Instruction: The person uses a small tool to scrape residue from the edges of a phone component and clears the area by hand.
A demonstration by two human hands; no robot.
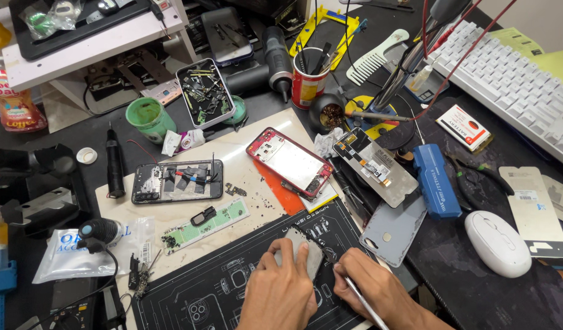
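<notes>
My left hand presses down on a small flat grey part that lies on the black work mat. My right hand holds a thin metal tool like a pen, its tip at the grey part's upper edge. Just above them a red-framed phone body lies open, and a dark opened phone lies to the left on the pale board. A green circuit strip lies between them.
A blue tool, a grey phone case and a screen assembly lie to the right. Further right are a white mouse and keyboard. A cup of tools, a parts tin and a green cup stand behind.
</notes>
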